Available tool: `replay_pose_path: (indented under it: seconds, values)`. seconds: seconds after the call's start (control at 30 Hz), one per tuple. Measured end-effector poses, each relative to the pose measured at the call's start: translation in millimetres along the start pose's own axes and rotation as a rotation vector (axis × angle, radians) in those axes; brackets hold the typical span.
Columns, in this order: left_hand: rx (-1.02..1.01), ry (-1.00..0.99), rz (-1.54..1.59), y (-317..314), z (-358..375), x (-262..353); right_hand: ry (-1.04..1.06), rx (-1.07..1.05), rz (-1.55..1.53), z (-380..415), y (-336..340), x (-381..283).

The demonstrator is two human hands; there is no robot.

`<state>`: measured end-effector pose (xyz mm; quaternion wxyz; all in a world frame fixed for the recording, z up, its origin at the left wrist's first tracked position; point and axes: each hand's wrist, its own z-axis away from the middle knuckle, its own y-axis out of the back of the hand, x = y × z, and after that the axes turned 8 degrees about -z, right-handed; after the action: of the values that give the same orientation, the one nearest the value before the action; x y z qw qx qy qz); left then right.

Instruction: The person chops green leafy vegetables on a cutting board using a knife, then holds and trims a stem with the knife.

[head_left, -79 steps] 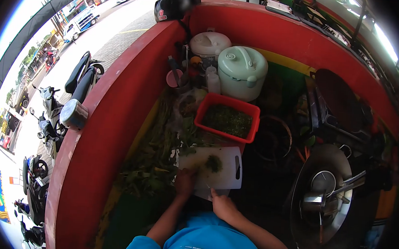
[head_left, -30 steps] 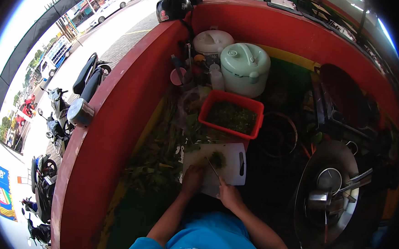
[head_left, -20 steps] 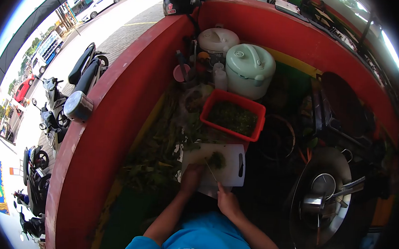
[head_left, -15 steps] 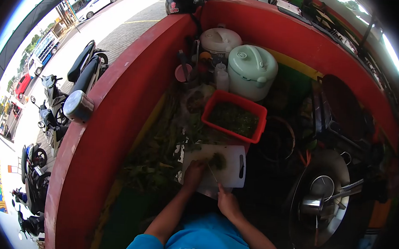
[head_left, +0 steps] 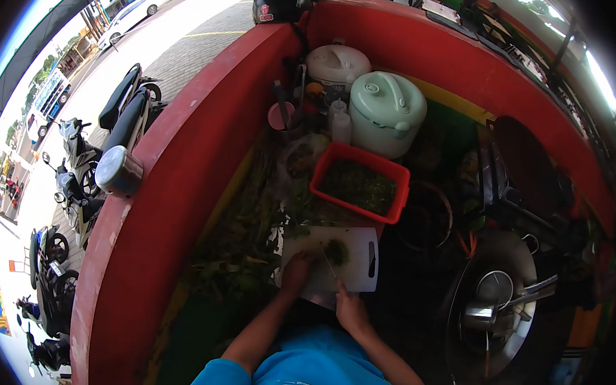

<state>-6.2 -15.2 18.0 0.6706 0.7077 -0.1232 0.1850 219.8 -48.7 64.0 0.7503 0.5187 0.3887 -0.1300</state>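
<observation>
On a white cutting board point(head_left: 354, 274) lies a small heap of chopped greens point(head_left: 337, 251). My right hand point(head_left: 349, 306) is closed round the handle of a knife point(head_left: 329, 261), whose blade slants up and left along the heap's left side. Left of the blade, my left hand point(head_left: 299, 268) rests on the board with its fingers bent together. What those fingers press on is too dark to make out. Just beyond the board stands a red plastic tub point(head_left: 401, 191) with more chopped greens inside.
Leafy stalks point(head_left: 237, 259) lie left of the board. A pale green rice cooker point(head_left: 387, 113) and squeeze bottles point(head_left: 340, 124) stand behind the tub. To the right is a large wok point(head_left: 476, 273) with ladles. A red wall point(head_left: 174, 184) runs along the left, bearing a metal canister point(head_left: 119, 171).
The knife blade and both hands are in nearly the same place over the board. The camera view has shifted slightly, and vehicles on the street have moved.
</observation>
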Motion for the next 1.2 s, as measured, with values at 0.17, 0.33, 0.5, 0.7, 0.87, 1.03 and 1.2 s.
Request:
replay_pose_path:
  seconds: [0.17,0.33,0.5,0.7,0.87,1.03,1.2]
  values:
    - [-0.002,-0.011,-0.017,-5,-2,-3,-0.041,-0.05,0.031,6,3,-9]
    - [0.092,-0.116,-0.102,-4,5,-4,-0.104,-0.129,0.067,13,1,-13]
    - [0.088,-0.114,-0.051,6,9,0,-0.034,-0.03,0.048,16,-15,-6]
    - [0.07,-0.064,-0.047,-2,3,-7,-0.057,0.029,-0.006,19,-18,-24]
    - [0.076,-0.079,-0.035,-3,3,-3,-0.052,0.04,-0.002,28,-34,-15]
    - [0.134,-0.113,-0.012,0,3,0,-0.079,0.016,0.084,8,-45,-7]
    - [0.092,-0.162,-0.118,-1,11,-3,-0.056,0.073,0.024,-2,-44,-20]
